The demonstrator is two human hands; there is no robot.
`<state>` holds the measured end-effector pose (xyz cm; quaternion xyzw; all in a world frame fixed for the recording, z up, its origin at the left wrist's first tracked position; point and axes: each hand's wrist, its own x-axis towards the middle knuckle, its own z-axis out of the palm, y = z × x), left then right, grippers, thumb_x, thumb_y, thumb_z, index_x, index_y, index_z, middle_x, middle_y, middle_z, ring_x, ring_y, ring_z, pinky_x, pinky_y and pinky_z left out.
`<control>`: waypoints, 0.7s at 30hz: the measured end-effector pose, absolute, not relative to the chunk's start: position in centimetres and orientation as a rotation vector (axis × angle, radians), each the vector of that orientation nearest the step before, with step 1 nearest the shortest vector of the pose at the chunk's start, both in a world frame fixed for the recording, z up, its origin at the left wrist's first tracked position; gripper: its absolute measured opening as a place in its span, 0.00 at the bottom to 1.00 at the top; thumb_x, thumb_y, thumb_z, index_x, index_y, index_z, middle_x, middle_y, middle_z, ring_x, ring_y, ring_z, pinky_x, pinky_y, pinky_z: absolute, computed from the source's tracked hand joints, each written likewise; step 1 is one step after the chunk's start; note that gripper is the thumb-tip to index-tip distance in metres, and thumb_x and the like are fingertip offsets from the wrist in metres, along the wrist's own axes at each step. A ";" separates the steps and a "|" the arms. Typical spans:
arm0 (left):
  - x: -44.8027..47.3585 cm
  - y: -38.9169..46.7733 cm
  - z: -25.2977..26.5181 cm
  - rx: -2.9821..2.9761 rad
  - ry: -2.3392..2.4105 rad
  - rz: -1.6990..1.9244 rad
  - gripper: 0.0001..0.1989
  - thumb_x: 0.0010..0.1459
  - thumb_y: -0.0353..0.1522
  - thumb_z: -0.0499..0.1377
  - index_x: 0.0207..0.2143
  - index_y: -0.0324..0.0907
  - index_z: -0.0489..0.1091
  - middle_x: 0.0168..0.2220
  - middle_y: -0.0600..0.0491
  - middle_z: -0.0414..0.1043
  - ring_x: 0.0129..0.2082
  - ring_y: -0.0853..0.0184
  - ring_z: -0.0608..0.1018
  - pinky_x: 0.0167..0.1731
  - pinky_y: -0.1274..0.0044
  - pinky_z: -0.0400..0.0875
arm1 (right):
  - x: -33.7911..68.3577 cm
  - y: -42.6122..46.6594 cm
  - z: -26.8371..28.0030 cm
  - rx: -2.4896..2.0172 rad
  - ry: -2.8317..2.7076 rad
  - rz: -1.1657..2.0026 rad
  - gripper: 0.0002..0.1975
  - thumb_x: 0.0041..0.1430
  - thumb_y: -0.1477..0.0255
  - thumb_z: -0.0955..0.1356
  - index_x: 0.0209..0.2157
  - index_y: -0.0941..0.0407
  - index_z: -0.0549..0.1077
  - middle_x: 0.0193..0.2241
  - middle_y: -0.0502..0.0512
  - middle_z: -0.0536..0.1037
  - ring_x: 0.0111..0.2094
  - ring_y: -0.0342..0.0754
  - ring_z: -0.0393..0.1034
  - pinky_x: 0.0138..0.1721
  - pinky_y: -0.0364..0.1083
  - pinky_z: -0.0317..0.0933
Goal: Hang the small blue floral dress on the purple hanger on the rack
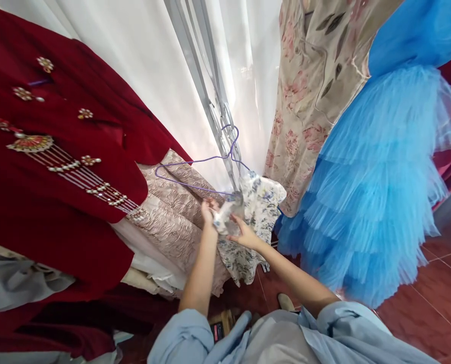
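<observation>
A white dress with a blue floral print point(261, 199) hangs by one side from a purple wire hanger point(195, 162). The hanger's hook is at a metal rack post, and its left half is bare. My left hand point(209, 210) has its fingers curled on the edge of the dress, just under the hanger's lower bar. To its right, my right hand point(244, 233) grips a bunched part of the same cloth between thumb and fingers. That bunched part is slightly blurred. The ruffled lower edge of the dress hangs below my hands.
Left of me hang a dark red garment with beaded ornaments point(107, 116) and a pink textured garment point(168, 217). A beige floral dress point(294, 116) and a blue tiered tulle dress point(365, 187) hang on the right. White curtains point(134, 45) and a metal rack point(198, 60) stand behind, above red floor tiles point(443, 283).
</observation>
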<state>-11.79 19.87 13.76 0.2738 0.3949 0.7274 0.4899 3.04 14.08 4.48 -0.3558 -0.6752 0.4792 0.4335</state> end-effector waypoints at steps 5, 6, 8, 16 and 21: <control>-5.1 16.1 8.2 1.014 0.983 1.451 0.22 0.56 0.49 0.64 0.28 0.37 0.73 0.22 0.54 0.69 0.19 0.74 0.64 0.20 0.81 0.54 | 7.6 13.7 6.0 -1.096 -2.039 1.409 0.11 0.49 0.67 0.70 0.23 0.57 0.65 0.20 0.45 0.64 0.25 0.42 0.58 0.29 0.42 0.57; -4.6 14.9 7.4 1.176 0.961 1.294 0.24 0.56 0.52 0.63 0.29 0.37 0.75 0.24 0.51 0.72 0.23 0.71 0.68 0.23 0.80 0.59 | 9.3 13.4 6.1 -1.048 -2.100 1.486 0.12 0.51 0.67 0.69 0.21 0.57 0.63 0.18 0.44 0.60 0.23 0.40 0.54 0.27 0.41 0.54; -4.2 12.4 5.8 1.392 0.903 0.961 0.29 0.56 0.57 0.60 0.31 0.38 0.77 0.29 0.48 0.75 0.31 0.65 0.73 0.34 0.76 0.67 | 13.0 12.9 6.8 -0.899 -2.188 1.592 0.12 0.52 0.68 0.68 0.21 0.57 0.63 0.18 0.43 0.60 0.22 0.39 0.52 0.25 0.40 0.51; -5.0 6.4 2.2 1.425 1.090 0.657 0.26 0.52 0.54 0.64 0.36 0.39 0.76 0.34 0.50 0.74 0.37 0.58 0.73 0.42 0.70 0.68 | 25.1 14.0 16.5 -1.118 -2.194 1.238 0.09 0.55 0.69 0.68 0.30 0.61 0.76 0.23 0.48 0.72 0.24 0.42 0.61 0.24 0.40 0.54; -9.9 7.1 6.3 1.516 1.285 0.712 0.26 0.55 0.54 0.61 0.25 0.39 0.71 0.26 0.53 0.68 0.31 0.63 0.69 0.34 0.74 0.64 | 28.7 14.5 19.5 -1.193 -2.073 1.252 0.15 0.57 0.61 0.70 0.29 0.60 0.76 0.21 0.49 0.70 0.22 0.41 0.59 0.22 0.40 0.53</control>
